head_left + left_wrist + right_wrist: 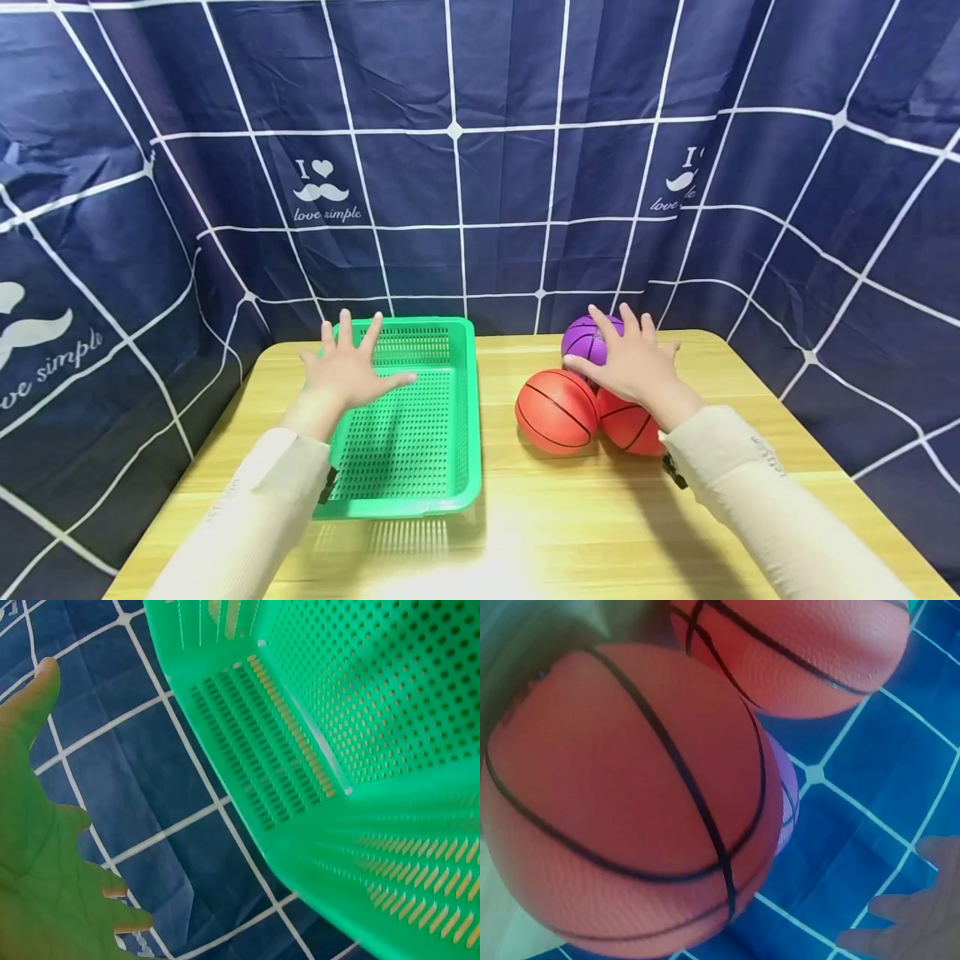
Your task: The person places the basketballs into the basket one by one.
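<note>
On the left of the table stands a green perforated plastic basket [467, 417] with nothing inside it. My left hand [348, 375] is held above the basket's left side, fingers spread, holding nothing; in the left wrist view its palm [37, 855] appears beside the basket wall [247, 750]. To the right, two orange-red toy basketballs, one in front-left [557, 412] and one partly covered by my hand [630, 425], sit close to a purple ball [585, 337] behind them. Over these balls hovers my right hand [637, 362] with fingers spread and nothing gripped.
The wooden table [525, 508] carries the basket and balls. A dark blue curtain [495, 183] with white grid lines closes off the back and both sides, close to the table's far edge.
</note>
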`<state>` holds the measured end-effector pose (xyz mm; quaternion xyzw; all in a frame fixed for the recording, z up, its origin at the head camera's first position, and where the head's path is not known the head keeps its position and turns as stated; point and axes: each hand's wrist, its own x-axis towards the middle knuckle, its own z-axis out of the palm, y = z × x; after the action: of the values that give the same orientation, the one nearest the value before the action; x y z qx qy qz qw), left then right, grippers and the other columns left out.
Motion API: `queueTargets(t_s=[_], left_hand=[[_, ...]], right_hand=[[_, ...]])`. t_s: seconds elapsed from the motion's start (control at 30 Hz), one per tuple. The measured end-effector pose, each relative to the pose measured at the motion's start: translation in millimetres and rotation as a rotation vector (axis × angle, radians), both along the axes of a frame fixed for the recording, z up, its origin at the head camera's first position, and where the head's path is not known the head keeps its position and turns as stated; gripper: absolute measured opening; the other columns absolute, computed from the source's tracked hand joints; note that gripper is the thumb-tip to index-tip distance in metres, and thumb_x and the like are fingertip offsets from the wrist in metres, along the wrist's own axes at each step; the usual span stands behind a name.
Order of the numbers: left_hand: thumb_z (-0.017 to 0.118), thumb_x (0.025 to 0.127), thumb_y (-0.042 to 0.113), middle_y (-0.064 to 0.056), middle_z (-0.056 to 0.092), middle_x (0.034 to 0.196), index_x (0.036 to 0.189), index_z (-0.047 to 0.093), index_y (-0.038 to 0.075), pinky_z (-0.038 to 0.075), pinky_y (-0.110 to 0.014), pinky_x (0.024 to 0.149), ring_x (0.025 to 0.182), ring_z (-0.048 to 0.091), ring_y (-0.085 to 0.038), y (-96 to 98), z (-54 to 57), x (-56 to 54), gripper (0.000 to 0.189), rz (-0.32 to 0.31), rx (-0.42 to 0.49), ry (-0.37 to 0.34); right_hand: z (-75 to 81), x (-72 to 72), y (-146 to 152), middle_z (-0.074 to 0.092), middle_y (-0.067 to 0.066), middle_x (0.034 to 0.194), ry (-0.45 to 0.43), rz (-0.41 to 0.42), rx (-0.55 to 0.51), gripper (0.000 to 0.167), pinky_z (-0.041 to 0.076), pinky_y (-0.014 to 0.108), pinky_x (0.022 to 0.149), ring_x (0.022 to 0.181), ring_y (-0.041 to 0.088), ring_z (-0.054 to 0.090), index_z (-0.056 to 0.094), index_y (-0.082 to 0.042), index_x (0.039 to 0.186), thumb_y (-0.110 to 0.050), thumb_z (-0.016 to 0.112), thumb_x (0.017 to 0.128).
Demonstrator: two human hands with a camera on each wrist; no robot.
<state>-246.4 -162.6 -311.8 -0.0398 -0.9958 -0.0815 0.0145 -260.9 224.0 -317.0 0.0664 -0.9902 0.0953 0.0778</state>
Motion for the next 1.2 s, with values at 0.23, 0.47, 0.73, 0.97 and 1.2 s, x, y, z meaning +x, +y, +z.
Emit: queueTargets(t_s=[0.23,0.47,0.73,0.97,1.2], left_hand=[[0.048,0.076,0.08,-0.029,-0.007,0.154,0.155,0.0,0.021,0.013,-0.077,0.095,0.136,-0.001,-0.054,-25.4,11.9,0.0,0.109,0.008,-0.01,0.018],[0.051,0.075,0.079,-0.032,-0.001,0.153,0.155,0.003,0.018,0.014,-0.077,0.095,0.135,0.004,-0.053,-49.3,16.0,3.8,0.111,0.017,0.019,0.024],[0.056,0.077,0.073,-0.034,0.003,0.151,0.154,0.006,0.011,0.015,-0.076,0.095,0.134,0.008,-0.054,-74.1,9.6,9.3,0.111,0.024,0.103,0.009],[0.062,0.078,0.067,-0.035,0.01,0.149,0.153,0.008,0.005,0.019,-0.075,0.094,0.131,0.017,-0.055,-100.0,-2.4,13.9,0.112,0.017,0.182,0.013],[0.072,0.078,0.052,-0.039,0.021,0.145,0.149,0.013,-0.006,0.025,-0.066,0.1,0.13,0.023,-0.054,-117.8,-18.4,18.0,0.109,-0.063,0.293,0.07]], right_hand=[[12.5,-0.7,8,0.01,0.03,0.151,0.023,-0.012,-0.016,0.101,0.009,0.085,0.085,0.132,0.058,0.009,0.016,-0.022,0.154,-0.078,0.049,0.077],[17.9,-0.2,20,0.011,0.03,0.151,0.049,-0.025,-0.023,0.104,0.018,0.083,0.082,0.132,0.056,0.01,0.014,-0.023,0.154,-0.082,0.046,0.074],[19.0,3.0,37,0.012,0.033,0.149,0.065,-0.037,-0.038,0.102,0.021,0.081,0.083,0.13,0.058,0.013,0.012,-0.022,0.154,-0.078,0.049,0.077],[13.6,6.2,54,0.013,0.035,0.148,0.081,-0.057,-0.078,0.103,0.021,0.08,0.084,0.129,0.059,0.015,0.012,-0.02,0.154,-0.075,0.054,0.077],[2.8,10.1,68,0.018,0.037,0.145,0.124,-0.026,-0.131,0.103,0.027,0.076,0.087,0.122,0.062,0.024,0.013,-0.016,0.154,-0.067,0.061,0.079]])
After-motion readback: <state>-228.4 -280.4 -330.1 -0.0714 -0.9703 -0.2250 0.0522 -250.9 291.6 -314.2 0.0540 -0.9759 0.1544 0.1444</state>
